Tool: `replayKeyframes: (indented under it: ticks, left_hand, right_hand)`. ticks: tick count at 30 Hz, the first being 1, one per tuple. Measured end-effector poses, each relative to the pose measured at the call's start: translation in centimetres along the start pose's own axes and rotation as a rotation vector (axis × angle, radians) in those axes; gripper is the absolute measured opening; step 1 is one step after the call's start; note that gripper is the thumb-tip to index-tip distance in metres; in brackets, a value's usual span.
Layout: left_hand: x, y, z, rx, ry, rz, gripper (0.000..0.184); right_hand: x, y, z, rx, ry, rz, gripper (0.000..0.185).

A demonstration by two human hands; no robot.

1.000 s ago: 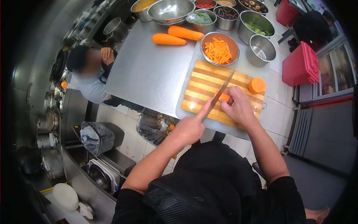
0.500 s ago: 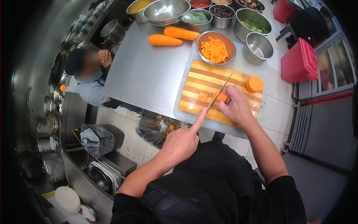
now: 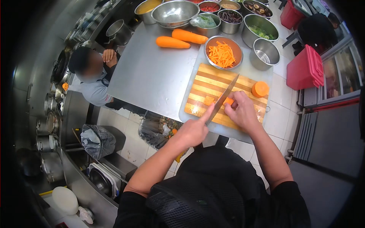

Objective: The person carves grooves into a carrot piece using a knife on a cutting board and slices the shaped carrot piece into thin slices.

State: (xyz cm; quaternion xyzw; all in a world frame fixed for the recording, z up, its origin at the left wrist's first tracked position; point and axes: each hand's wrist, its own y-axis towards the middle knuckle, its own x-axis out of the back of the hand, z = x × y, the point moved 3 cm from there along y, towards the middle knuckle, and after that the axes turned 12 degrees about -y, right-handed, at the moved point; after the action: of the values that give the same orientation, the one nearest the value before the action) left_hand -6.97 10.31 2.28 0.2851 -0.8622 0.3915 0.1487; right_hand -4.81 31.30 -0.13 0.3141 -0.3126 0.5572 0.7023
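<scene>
My left hand (image 3: 193,131) grips a kitchen knife (image 3: 225,96), its index finger stretched along the blade. The blade lies across a striped wooden cutting board (image 3: 205,79), pointing away from me. Close against the blade's right side, the bent fingers of my right hand (image 3: 243,110) hold a carrot piece (image 3: 228,101), mostly hidden by them. Left of the blade rest cut carrot pieces (image 3: 208,100). A thick carrot chunk (image 3: 260,89) stands near the board's right edge. Beyond the board is a metal bowl (image 3: 238,64) of carrot strips (image 3: 221,54).
Two whole carrots (image 3: 173,42) lie on the steel table (image 3: 148,76). Several metal bowls, including an empty pot (image 3: 265,54) and a colander (image 3: 175,13), line the far side. A person (image 3: 91,78) is at the left. A bin of scraps (image 3: 157,129) sits below the table edge.
The knife blade has tilted, showing more of its flat side, and my left hand has moved slightly forward and right. The carrot pieces left of the blade now look split into thinner strips.
</scene>
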Motion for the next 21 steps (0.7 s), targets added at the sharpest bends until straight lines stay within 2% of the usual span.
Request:
replayKeyframes:
  ticks: [2, 5, 8, 21]
  left_hand:
    - [0.7, 0.2, 1.0, -0.085, -0.071, -0.009, 0.083]
    - [0.3, -0.3, 0.5, -0.053, 0.009, -0.064, 0.082]
    - [0.3, -2.1, -0.6, -0.119, 0.034, -0.114, 0.082]
    - [-0.3, -4.8, -1.4, -0.111, 0.197, -0.089, 0.089]
  right_hand:
    - [0.0, -0.1, -0.4, 0.008, 0.028, -0.011, 0.022]
    - [0.2, -0.4, -0.8, 0.009, 0.064, -0.014, 0.023]
    - [0.2, -0.2, -0.4, -0.001, 0.058, -0.008, 0.024]
    - [0.1, -0.1, -0.4, 0.030, -0.022, -0.018, 0.022]
